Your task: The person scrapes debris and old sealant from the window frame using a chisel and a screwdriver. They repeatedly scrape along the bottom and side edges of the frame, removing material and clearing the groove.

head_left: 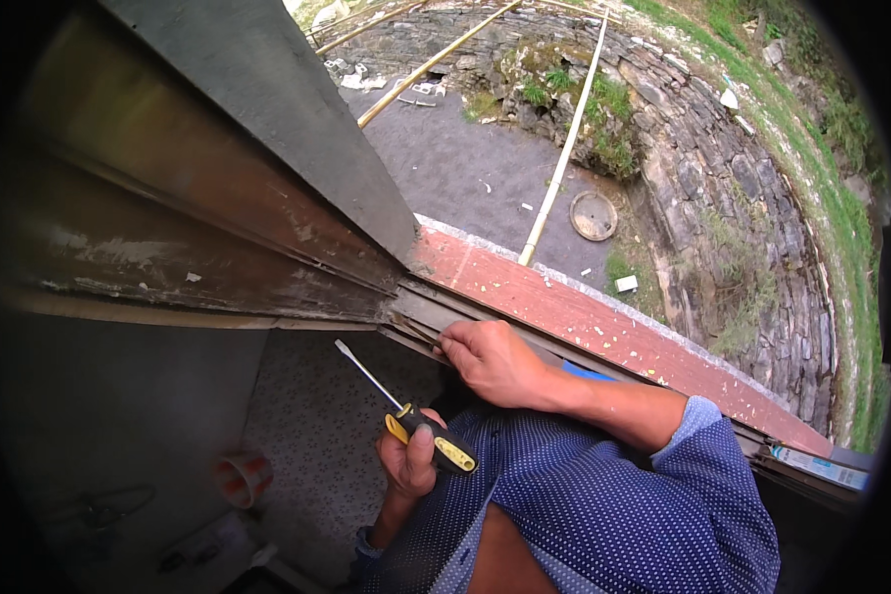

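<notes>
My left hand [409, 465] is wrapped round the black and yellow handle of a screwdriver [419, 418]. Its metal shaft points up and left, and the flat-looking tip is free in the air below the window frame. Beside the handle, a small yellow piece [396, 428] shows at my fingers; whether it belongs to the screwdriver I cannot tell. My right hand [493, 364] rests at the window frame [428, 309] near its left corner. Thumb and fingers are pinched at a thin brown strip-like piece in the track, mostly hidden by the fingers.
A reddish sill [564, 307] with pale chips runs outside the frame. Dark, worn panelling [218, 228] and a grey post [277, 99] stand at left. Below lies a red and white bucket [244, 479]. Outside are bamboo poles [569, 139], a round lid [593, 215] and a stone wall [742, 208].
</notes>
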